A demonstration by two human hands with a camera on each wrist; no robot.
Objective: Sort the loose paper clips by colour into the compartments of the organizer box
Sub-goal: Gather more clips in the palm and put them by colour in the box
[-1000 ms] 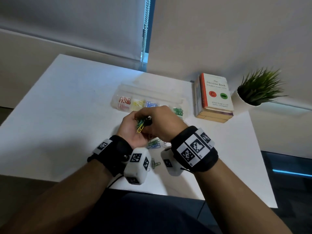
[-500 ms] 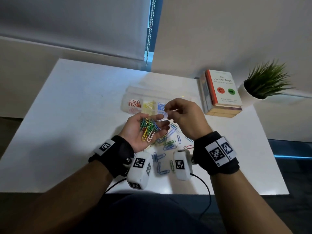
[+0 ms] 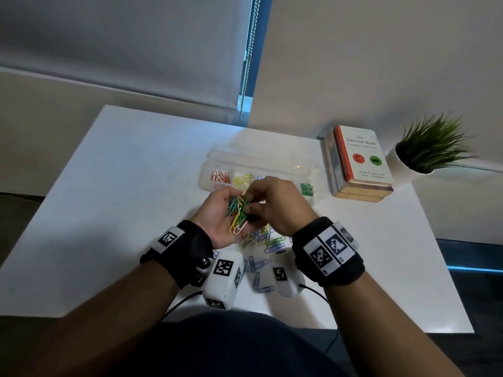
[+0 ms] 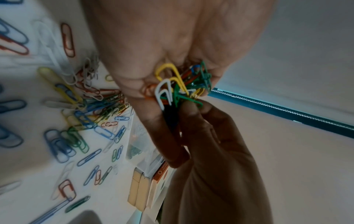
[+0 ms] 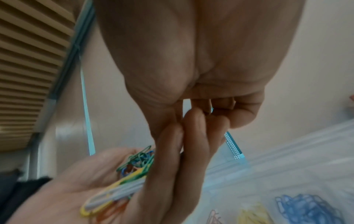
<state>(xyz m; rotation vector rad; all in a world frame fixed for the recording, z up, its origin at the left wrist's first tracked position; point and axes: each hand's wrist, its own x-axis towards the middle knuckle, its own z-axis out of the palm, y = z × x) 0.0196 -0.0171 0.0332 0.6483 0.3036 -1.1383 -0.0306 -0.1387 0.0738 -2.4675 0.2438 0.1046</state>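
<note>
My left hand [image 3: 226, 202] is palm up above the table and cups a bunch of mixed paper clips [image 3: 238, 213], green, yellow, white, blue and orange, with its fingers curled round them. My right hand [image 3: 253, 205] reaches into that bunch, and its thumb and fingers [image 4: 191, 115] pinch a clip there; its colour is hidden. The clear organizer box [image 3: 261, 161] lies just beyond the hands, with red clips [image 3: 220, 176], yellow clips [image 3: 242, 179] and green clips [image 3: 307, 189] in separate compartments. The blue clips [image 5: 306, 207] show in the right wrist view.
Several loose clips [image 3: 265, 240] of mixed colours lie on the white table [image 3: 122, 200] under and in front of my hands. A stack of books [image 3: 359, 159] and a potted plant [image 3: 430, 145] stand at the back right. The table's front edge is near my body.
My right hand, which was raised towards the box half a second ago, has come back down onto the bunch in my left palm. My left fingers have curled in more.
</note>
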